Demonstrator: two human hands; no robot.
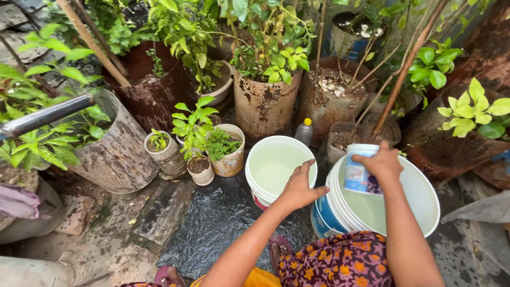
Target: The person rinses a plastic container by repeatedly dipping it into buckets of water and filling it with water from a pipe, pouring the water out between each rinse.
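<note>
Small white plastic cup with a blue printed label (357,172): I see it tilted, mouth away from me, held over the large white plastic bucket with a blue base (419,194), which holds pale water. Right hand (380,163): fingers wrapped over the cup's upper side, holding it. Left hand (298,187): fingers narrow, resting on the near rim of the smaller white plastic bucket (276,167), also water-filled. The two buckets stand touching on wet dark stone floor (218,223). Behind them, a clear bottle with a yellow cap (304,131) and rusted metal drum planters (264,101).
</note>
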